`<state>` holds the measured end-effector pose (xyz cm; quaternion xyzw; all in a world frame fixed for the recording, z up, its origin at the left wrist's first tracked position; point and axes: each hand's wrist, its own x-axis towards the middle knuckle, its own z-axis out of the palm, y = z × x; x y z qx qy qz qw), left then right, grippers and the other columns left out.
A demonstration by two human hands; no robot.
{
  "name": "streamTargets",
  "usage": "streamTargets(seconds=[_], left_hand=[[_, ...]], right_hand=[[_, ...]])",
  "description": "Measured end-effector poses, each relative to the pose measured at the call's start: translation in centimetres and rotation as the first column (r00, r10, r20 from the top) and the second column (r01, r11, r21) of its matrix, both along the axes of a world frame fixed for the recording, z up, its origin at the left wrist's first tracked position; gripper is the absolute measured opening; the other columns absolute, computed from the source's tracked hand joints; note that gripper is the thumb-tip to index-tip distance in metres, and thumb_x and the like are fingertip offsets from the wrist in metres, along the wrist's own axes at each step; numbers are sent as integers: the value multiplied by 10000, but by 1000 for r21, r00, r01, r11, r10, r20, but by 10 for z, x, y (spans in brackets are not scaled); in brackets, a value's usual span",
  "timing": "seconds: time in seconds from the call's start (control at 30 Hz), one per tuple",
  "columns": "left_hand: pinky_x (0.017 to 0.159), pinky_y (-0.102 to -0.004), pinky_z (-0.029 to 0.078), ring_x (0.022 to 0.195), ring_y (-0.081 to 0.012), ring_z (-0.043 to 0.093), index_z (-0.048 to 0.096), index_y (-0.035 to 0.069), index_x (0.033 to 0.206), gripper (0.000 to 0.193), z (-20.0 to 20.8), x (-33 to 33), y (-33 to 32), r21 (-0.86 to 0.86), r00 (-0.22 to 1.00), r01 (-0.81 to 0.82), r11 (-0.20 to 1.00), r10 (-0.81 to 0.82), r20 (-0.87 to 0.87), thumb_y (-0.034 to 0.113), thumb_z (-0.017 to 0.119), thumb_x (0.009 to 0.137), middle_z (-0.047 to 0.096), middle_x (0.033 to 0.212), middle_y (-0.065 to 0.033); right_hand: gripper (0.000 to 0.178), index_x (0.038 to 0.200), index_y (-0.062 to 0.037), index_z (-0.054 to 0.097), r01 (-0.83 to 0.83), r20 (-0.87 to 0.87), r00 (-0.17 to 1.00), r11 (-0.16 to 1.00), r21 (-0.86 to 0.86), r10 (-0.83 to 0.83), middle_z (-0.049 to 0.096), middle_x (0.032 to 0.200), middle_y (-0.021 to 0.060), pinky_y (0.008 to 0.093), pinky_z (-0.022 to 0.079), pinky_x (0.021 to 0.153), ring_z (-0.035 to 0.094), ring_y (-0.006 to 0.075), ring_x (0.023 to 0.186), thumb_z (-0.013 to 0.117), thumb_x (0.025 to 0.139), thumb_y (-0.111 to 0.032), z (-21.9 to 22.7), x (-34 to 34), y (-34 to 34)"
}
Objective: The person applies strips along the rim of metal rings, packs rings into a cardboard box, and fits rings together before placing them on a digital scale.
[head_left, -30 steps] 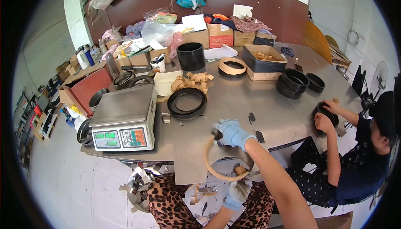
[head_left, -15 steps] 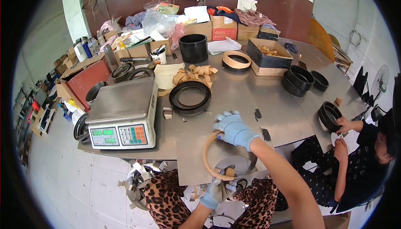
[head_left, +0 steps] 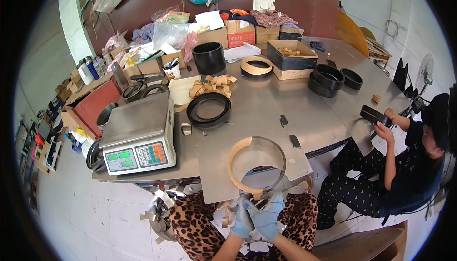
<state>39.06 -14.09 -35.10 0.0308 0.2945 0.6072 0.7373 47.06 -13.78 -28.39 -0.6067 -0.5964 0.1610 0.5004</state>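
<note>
A large thin ring reaches over the table's near edge onto a grey metal sheet. Tan strip covers its left side and near part; the right side is dark and bare. At its near rim, by a small tan strip end, my two gloved hands meet. My left hand has its fingers closed at the rim, apparently on the ring. Close against it, my right hand is bent with fingers closed too; what it pinches is hidden.
A digital scale stands at left. Beyond the ring lie a black ring and tan strip pieces. A box of tan pieces and stacked black rings sit farther back. At right a seated co-worker handles a black ring.
My right hand has left the ring's far rim and come down beside my left hand. The view has shifted slightly. The co-worker has tilted their black ring.
</note>
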Motion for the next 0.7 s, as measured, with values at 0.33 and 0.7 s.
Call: streamTargets(seconds=[0.33,0.7], left_hand=[[1075,-393,354,1230,-238,495,436,-1,1344,516,40,24,21,390,970,-145,910,208,-124,126,635,885,537,1314,-132],[876,-385,560,1100,-230,608,510,118,1276,452,-20,20,51,305,879,-62,950,-93,468,59,646,849,609,1201,-73]], right_hand=[[332,959,-84,559,-303,477,860,935,185,184,539,831,60,386,391,728,532,257,789,753,694,-134,35,66,-41],[309,987,-40,609,-222,503,752,882,-415,426,635,832,117,434,466,682,623,311,807,701,771,-240,96,25,90]])
